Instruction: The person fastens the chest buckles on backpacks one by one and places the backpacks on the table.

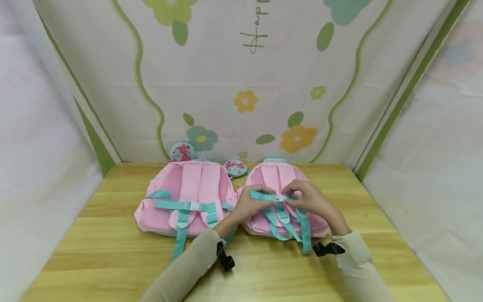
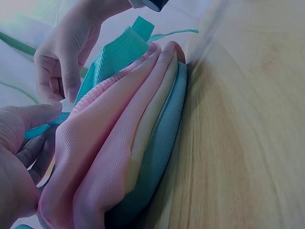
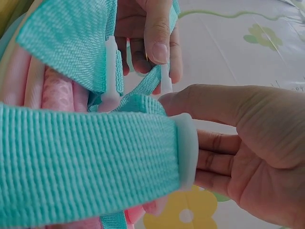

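The right-hand pink backpack (image 1: 269,176) lies on the table with its shoulder straps facing up. Across it runs a teal chest strap (image 1: 261,195) with a white buckle (image 1: 279,198). My left hand (image 1: 250,206) pinches the strap at the buckle's left side. From the other side, my right hand (image 1: 312,198) pinches the buckle's right end between thumb and finger. White adjusters (image 1: 283,217) and loose teal webbing (image 1: 306,235) hang below. In the right wrist view, wide webbing (image 3: 86,162) covers part of the scene, and the thumb (image 3: 205,101) meets the white buckle.
A second pink backpack (image 1: 192,180) lies to the left, its chest strap buckle (image 1: 194,206) joined. Round teal pouches with red figures, one (image 1: 182,152) behind the left bag and one (image 1: 236,167) between the bags, stand near the flowered cloth wall (image 1: 211,75). Wooden table (image 1: 271,277) extends in front.
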### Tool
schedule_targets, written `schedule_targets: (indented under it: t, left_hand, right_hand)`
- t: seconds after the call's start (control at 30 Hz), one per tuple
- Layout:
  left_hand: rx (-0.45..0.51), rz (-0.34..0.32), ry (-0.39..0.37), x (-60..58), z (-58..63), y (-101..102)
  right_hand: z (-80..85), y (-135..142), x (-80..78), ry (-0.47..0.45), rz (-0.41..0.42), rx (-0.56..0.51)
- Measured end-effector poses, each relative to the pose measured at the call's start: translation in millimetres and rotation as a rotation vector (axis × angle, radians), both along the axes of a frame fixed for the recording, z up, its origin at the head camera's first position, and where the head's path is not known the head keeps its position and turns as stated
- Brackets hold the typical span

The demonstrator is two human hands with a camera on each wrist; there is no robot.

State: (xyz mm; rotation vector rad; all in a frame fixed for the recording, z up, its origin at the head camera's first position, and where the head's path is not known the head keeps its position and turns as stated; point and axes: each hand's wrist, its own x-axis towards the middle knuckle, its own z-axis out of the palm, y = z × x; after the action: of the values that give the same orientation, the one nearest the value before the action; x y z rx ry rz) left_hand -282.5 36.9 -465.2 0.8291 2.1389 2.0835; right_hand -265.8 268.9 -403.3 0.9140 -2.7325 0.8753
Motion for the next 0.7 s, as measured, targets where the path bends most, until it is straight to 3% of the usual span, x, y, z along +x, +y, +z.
schedule_targets:
  t: [0.4, 0.7]
  left_hand:
    - [-0.024, 0.032, 0.036, -1.3, 2.3, -2.8]
    - [-0.015, 0.012, 0.058, 0.0, 1.8, 0.2]
  right_hand:
    - [2.3, -3.4, -5.1, -0.003, 0.006, -0.013]
    - [3.2, -1.2, 0.8, -0.01, 0.001, -0.03]
